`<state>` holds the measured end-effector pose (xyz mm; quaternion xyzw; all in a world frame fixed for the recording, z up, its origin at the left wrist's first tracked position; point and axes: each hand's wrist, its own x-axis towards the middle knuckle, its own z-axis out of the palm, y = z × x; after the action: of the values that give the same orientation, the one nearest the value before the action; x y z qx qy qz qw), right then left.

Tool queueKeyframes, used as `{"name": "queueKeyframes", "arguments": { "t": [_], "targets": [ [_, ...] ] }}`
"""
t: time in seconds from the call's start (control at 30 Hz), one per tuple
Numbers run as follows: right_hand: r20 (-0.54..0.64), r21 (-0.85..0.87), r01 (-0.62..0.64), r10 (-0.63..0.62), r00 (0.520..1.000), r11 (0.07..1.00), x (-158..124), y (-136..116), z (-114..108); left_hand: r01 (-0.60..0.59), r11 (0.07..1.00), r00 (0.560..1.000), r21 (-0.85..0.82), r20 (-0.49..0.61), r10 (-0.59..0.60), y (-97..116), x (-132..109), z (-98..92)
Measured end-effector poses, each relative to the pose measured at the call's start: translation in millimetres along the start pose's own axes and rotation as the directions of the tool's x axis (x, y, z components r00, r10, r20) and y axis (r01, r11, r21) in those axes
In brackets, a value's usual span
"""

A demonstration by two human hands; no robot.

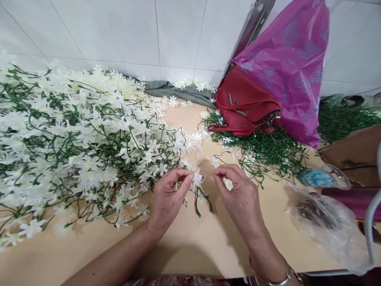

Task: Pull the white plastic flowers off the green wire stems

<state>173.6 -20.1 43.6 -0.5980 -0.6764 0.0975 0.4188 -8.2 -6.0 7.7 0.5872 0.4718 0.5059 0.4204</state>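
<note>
My left hand (171,192) is closed in a pinch, thumb against forefinger, at the base of a small white artificial flower (197,178). Short green stems (197,203) show just below that flower; whether they hang from it or lie on the table I cannot tell. To the right, apart from it, my right hand (238,190) is pinched too, with white artificial petals (228,183) showing inside the curl of its fingers. Anything finer at its fingertips is too small to make out. Loose white stamens (193,153) are scattered on the table beyond both hands.
A large heap of white artificial flowers (89,147) with green stems covers the left. Green stems (262,153) lie under a red handbag (247,99) beside a purple plastic bag (294,67). At right are a blue-patterned cup (323,177) and a clear plastic bag (330,226).
</note>
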Motion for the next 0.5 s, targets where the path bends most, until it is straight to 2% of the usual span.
{"name": "queueKeyframes", "arguments": {
  "t": [0.1, 0.23, 0.33, 0.5],
  "targets": [
    [-0.052, 0.023, -0.050, 0.051, 0.997, 0.998, -3.3, 3.1, -4.7, 0.088, 0.987, 0.996, -0.135, -0.024, -0.092, 1.3, 0.6, 2.5],
    [0.043, 0.262, -0.224, 0.221, 0.974, 0.939, -16.0, -10.5, -2.1, 0.146, 0.954, 0.988, -0.263, -0.013, -0.155, 1.7, 1.8, 6.7],
    [0.121, 0.422, -0.357, 0.338, 0.933, 0.833, -24.0, -24.7, 5.8, 0.143, 0.943, 0.987, -0.301, -0.027, -0.159, 2.0, 1.4, 8.5],
    [0.142, 0.504, -0.453, 0.447, 0.883, 0.735, -23.8, -35.2, 20.4, 0.111, 0.956, 0.994, -0.271, 0.010, -0.113, 4.2, -1.1, 7.7]
  ]
}}
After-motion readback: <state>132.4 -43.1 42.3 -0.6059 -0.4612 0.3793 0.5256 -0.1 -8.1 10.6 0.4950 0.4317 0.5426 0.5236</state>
